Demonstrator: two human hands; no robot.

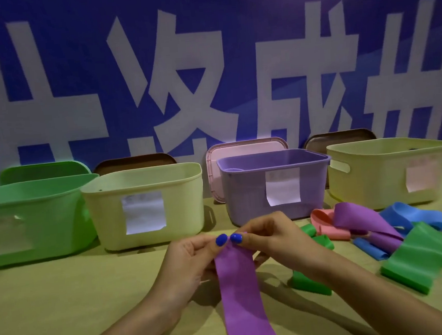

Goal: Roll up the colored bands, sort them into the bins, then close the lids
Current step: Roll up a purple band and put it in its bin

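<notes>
Currently the left hand [189, 261] and right hand [271, 239] meet above the table's [67, 314] near-middle, thumbs and forefingers pinching the top end of a purple band [239, 294]. Its strip hangs toward the near edge, lower end cut off. Labels on the bins [143, 206] are illegible; their contents are hidden.

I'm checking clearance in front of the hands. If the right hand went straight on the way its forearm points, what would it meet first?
The right hand points up-left, thumb to thumb with the left hand on the purple band. It would meet the left hand's fingers first; beyond them, probably the cream bin.
</notes>
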